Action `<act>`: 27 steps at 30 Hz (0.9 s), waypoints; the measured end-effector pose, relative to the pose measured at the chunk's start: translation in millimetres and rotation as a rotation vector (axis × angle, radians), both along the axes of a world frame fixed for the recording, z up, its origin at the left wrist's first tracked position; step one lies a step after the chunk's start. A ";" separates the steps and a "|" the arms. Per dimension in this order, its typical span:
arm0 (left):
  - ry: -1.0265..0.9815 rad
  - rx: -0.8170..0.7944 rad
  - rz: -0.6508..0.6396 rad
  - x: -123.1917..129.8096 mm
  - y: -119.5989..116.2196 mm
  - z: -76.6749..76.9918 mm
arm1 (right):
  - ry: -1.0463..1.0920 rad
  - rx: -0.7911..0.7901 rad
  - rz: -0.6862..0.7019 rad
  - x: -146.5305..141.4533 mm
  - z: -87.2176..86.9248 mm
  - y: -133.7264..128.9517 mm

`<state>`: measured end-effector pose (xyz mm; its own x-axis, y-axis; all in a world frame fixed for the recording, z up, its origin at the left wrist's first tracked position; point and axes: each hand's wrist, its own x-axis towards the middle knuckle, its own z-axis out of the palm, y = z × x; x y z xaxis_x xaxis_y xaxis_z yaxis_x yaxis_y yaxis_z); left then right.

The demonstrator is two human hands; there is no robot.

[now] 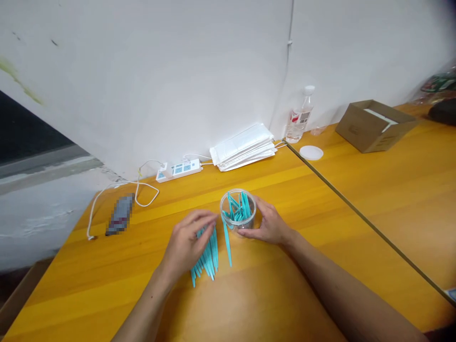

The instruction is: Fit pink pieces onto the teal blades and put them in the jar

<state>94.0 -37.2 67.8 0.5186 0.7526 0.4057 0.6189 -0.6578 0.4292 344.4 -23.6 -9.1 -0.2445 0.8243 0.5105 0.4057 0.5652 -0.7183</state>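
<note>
My right hand (pixel 269 223) is wrapped round the side of a clear round plastic jar (pixel 238 223). Several teal plastic sticks (pixel 244 206) with tapered ends stand and lean inside it. To the left, my left hand (pixel 188 242) hovers over a row of similar teal sticks (pixel 210 256) lying on the table. Its fingers are stretched toward the jar, a little apart from the thumb, and partly cover the row. One single teal stick (pixel 227 242) lies between the row and the jar, its upper end close to the jar wall.
Behind the jar, a stack of white flat packets (pixel 244 146) lies against the wall beside a power strip (pixel 179 170) with cables. A blurred-out item (pixel 121 213) lies left. Farther right are a water bottle (pixel 299 116), a white round lid (pixel 311 152) and a cardboard box (pixel 370 130).
</note>
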 end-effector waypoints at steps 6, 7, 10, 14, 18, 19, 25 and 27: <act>0.663 0.061 -0.354 17.6 -5.2 -36.1 | 0.000 0.004 -0.045 3.7 -3.0 1.5; 0.701 0.087 -0.383 20.6 -5.4 -38.2 | 0.002 0.007 -0.046 4.0 -3.1 1.6; 0.693 0.172 -0.484 18.5 -8.5 -29.9 | -0.006 0.006 -0.052 4.8 -2.4 1.4; 0.284 0.233 -0.330 2.8 -19.3 13.6 | -0.009 0.011 -0.044 4.9 -1.1 1.6; -0.407 0.303 0.216 15.2 -21.4 54.7 | -0.016 0.005 -0.024 3.0 -1.6 1.8; -0.480 0.300 0.252 22.7 -18.2 58.4 | -0.018 0.001 -0.027 2.4 -1.8 1.6; -0.159 0.233 0.093 46.1 13.0 40.1 | -0.002 -0.012 0.000 0.5 1.3 -0.4; -0.117 0.211 0.067 40.8 17.7 34.2 | -0.005 -0.013 0.004 0.5 3.4 -0.8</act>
<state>134.7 -19.5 102.0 0.4106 0.6757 0.6123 0.6180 -0.7000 0.3580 345.0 -24.4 -5.8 -0.2502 0.8301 0.4982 0.4068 0.5571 -0.7240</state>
